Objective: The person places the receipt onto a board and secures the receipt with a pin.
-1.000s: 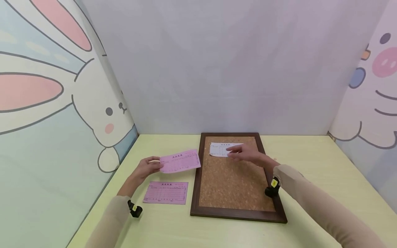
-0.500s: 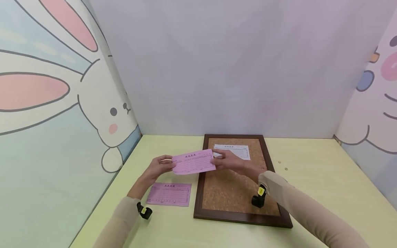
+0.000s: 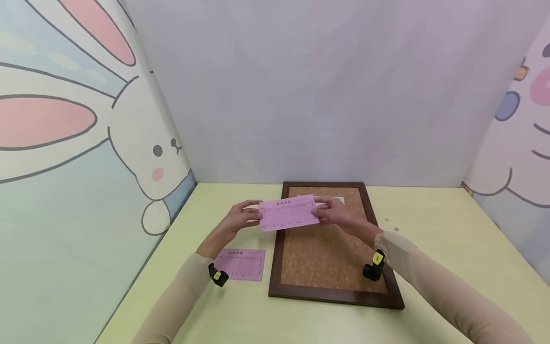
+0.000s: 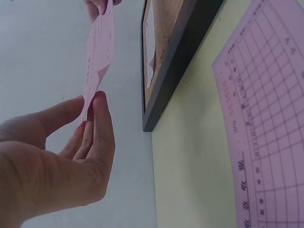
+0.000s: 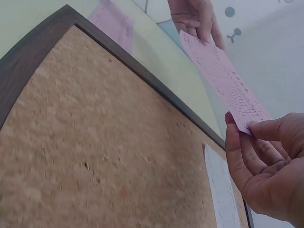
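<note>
Above the board's [image 3: 331, 263] left side: raised pink slip [image 3: 283, 216].
Fingers: left hand [image 3: 237, 219] and right hand [image 3: 339, 215] each pinch one end.
Slip's step: apparently positioning.
Slip's next move: probably calls for level lowering.

We've got a dark-gridded pink slip [image 3: 288, 213], speckled brown cork [image 3: 331, 263], a darker brown frame [image 3: 333, 295], a white sheet [image 5: 219, 185], pale yellow table [image 3: 438, 224]!

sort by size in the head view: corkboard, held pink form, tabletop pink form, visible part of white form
1. framed corkboard
2. held pink form and tabletop pink form: too alike to rank, the latter partly covered
3. white form, mostly hidden
</note>
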A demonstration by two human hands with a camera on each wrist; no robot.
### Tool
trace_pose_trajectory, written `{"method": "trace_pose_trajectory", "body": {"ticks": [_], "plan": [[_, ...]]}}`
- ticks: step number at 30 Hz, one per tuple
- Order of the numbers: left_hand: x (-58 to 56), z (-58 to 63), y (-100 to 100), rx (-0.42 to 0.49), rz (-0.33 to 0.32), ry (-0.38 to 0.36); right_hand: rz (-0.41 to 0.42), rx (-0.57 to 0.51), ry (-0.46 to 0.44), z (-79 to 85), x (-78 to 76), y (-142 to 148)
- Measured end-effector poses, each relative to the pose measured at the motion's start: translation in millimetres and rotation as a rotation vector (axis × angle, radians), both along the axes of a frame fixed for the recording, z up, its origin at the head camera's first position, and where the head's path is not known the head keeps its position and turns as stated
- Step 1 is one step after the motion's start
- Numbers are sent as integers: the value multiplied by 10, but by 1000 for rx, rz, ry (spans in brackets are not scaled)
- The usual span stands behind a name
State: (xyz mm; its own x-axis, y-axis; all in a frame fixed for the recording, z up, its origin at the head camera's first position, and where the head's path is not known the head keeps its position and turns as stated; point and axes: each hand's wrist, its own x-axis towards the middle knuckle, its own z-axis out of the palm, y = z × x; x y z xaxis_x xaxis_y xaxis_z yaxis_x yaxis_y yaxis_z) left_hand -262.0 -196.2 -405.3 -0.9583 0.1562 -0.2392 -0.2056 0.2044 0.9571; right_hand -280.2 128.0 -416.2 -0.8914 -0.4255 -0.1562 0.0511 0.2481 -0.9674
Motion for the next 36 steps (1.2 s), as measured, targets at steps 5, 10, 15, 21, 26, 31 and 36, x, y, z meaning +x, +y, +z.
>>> {"method": "trace_pose_trajectory", "body": {"ticks": [5, 10, 15, 21, 26, 31, 36], "plan": [[-83, 16, 175, -9, -81, 29, -16, -3, 7, 42, 12, 245], [-120, 1, 340, -4, -157, 66, -57, 1, 5, 42, 25, 462], [-138, -45, 563, 9, -186, 67, -80, 28, 23, 35, 52, 609], [-124, -158, 758, -13, -186, 71, -83, 45, 10, -12, 107, 741], [-130, -292, 829, -51, -169, 61, -90, 97, 9, -104, 134, 793], [-109, -381, 864, -99, -182, 58, -89, 202, 61, -210, 178, 805], [-122, -433, 901, -130, -190, 38, -96, 281, 116, -317, 180, 818]]}}
